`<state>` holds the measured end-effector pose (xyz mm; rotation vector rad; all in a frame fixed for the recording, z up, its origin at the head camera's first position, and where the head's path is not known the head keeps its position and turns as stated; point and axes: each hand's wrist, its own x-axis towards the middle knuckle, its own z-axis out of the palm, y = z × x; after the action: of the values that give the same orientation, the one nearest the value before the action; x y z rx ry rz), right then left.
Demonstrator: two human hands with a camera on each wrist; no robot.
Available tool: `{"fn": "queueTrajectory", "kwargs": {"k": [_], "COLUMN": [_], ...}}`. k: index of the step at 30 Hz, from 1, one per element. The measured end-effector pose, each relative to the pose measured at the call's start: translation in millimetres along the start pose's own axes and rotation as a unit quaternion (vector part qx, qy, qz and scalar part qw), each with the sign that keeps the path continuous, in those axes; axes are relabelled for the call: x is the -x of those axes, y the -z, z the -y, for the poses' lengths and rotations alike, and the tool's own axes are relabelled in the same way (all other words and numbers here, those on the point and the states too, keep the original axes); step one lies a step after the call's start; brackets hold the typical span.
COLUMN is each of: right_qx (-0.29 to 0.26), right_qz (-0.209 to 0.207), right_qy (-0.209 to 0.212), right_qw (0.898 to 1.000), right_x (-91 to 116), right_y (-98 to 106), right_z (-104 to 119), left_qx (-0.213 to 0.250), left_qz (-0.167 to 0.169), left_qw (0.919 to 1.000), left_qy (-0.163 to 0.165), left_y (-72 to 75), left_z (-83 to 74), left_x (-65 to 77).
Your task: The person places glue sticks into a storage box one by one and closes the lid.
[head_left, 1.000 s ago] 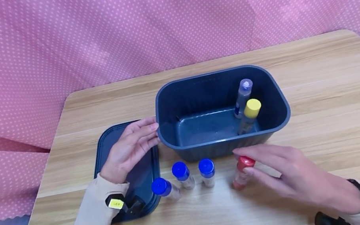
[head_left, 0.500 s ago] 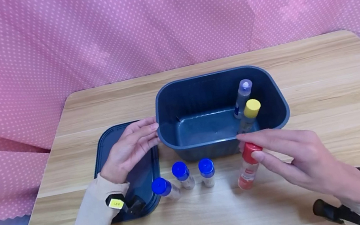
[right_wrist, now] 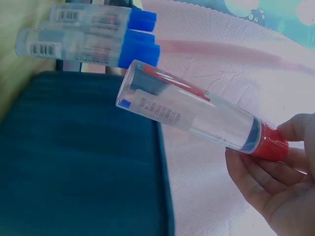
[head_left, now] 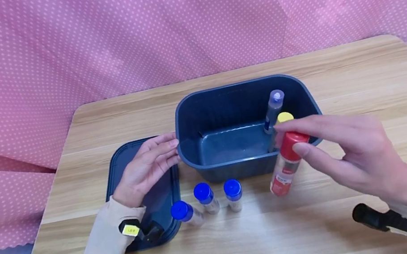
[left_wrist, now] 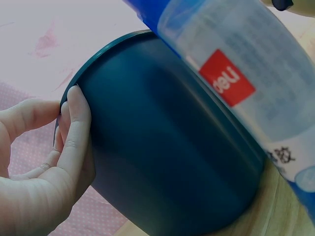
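Note:
My right hand [head_left: 359,154] pinches the red cap of a clear glue bottle [head_left: 283,178] between thumb and fingers, at the bin's front right. In the right wrist view the bottle [right_wrist: 184,108] hangs tilted beside the dark bin wall. My left hand [head_left: 149,168] touches the left rim of the dark blue bin [head_left: 231,169], its fingers fairly straight against the outside. Inside the bin's right side stand a yellow-capped bottle [head_left: 285,116], partly hidden by my right hand, and a clear-capped bottle [head_left: 274,107].
Three blue-capped glue bottles [head_left: 233,190] stand in front of the bin; one [left_wrist: 246,73] looms large in the left wrist view. A dark blue lid [head_left: 159,198] lies under my left forearm. Pink dotted cloth [head_left: 170,28] hangs behind the wooden table [head_left: 363,85].
My right hand has lifted the red-capped glue bottle off the table, moving it up, right and toward the bin. The left hand keeps its place at the rim.

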<state>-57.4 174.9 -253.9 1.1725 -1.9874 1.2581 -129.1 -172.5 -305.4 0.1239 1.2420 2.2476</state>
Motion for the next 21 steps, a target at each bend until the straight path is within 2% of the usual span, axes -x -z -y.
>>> {"fn": "queueTrajectory", "kwargs": {"k": [7, 12, 15, 21], "right_qx": [-0.014, -0.026, -0.064, -0.084], "right_qz": [-0.027, -0.052, -0.068, -0.082], "right_qy": [-0.016, -0.029, -0.026, -0.023], "right_qw": [0.999, 0.998, 0.995, 0.993], "right_x": [-9, -13, -17, -23], "right_y": [11, 17, 18, 18], "right_z": [-4, -8, -14, -20], "left_qx": [0.006, 0.012, 0.017, 0.017], "left_qz": [-0.007, 0.004, 0.01, 0.009], "left_qw": [1.0, 0.9999, 0.9998, 0.9998], "left_qy": [0.002, 0.003, 0.003, 0.003], "left_y": [-0.7, 0.4, 1.4, 1.9], "left_z": [-1.1, -0.2, 0.3, 0.3], "left_x": [0.0, -1.0, -1.3, -1.2]}}
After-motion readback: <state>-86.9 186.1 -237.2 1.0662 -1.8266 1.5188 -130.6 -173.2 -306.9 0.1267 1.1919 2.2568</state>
